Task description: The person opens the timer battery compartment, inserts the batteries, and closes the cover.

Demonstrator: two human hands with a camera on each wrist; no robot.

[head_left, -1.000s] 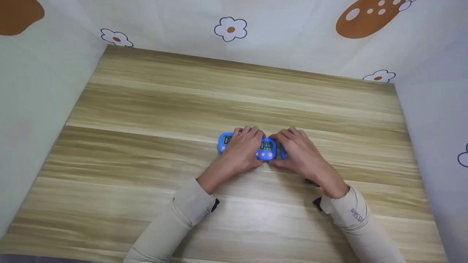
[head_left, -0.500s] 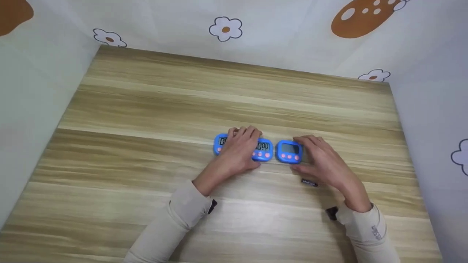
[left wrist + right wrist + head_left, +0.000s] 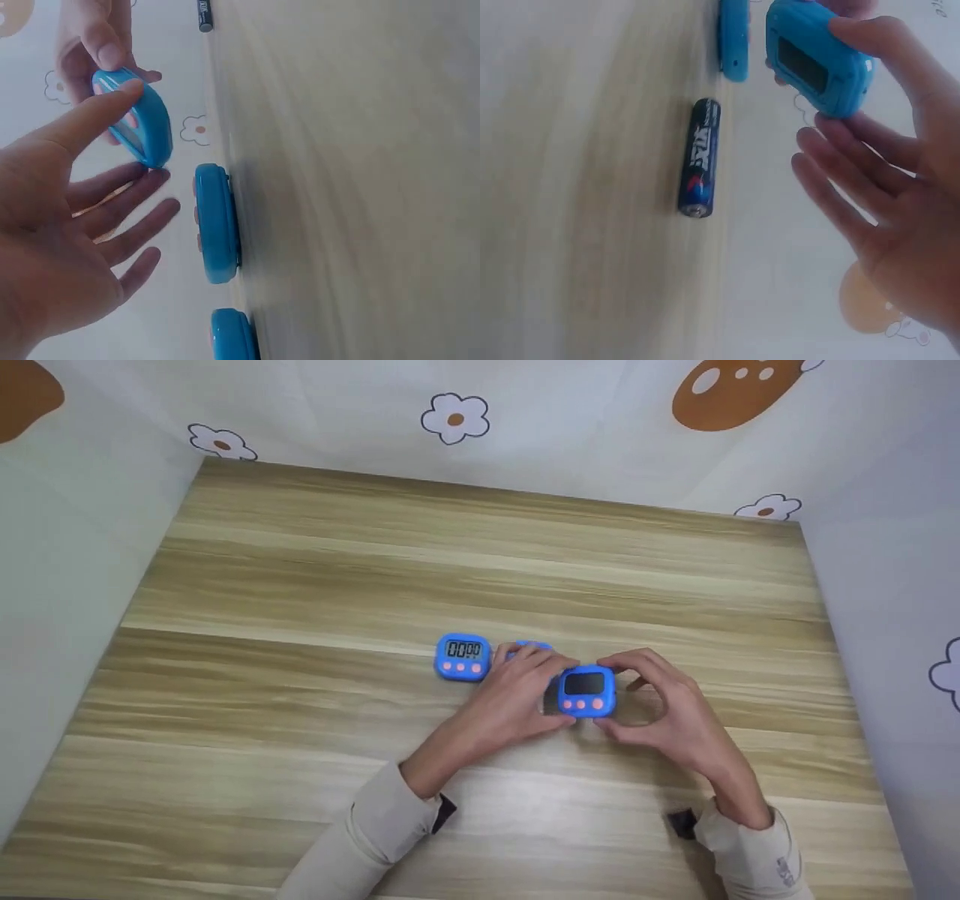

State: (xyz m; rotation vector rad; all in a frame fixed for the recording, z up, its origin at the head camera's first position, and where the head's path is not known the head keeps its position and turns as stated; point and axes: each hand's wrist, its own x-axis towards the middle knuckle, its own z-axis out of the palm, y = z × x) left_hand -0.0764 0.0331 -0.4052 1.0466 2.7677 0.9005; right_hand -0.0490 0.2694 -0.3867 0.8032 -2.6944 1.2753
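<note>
Between both hands, a blue digital timer [image 3: 586, 706] with pink buttons and a blank screen is raised off the table. My left hand [image 3: 517, 694] pinches its left side with thumb and fingertips. On the other side, my right hand [image 3: 681, 712] pinches it the same way. A dark rectangular recess shows on the back of this timer [image 3: 802, 64] in the right wrist view. Beneath my left hand lies a second blue timer [image 3: 534, 646], mostly hidden. Further left, a third timer [image 3: 463, 669] reads 00 00.
A dark AAA-type battery [image 3: 699, 161] lies on the wood-grain table [image 3: 300, 585], hidden by the right hand in the head view. White walls [image 3: 345, 420] with flower prints border the table at the back and sides.
My right hand has drawn the blank-screened timer rightward, then lifted it and brought it back left. My left hand has let go of the two lit timers and taken hold of it too.
</note>
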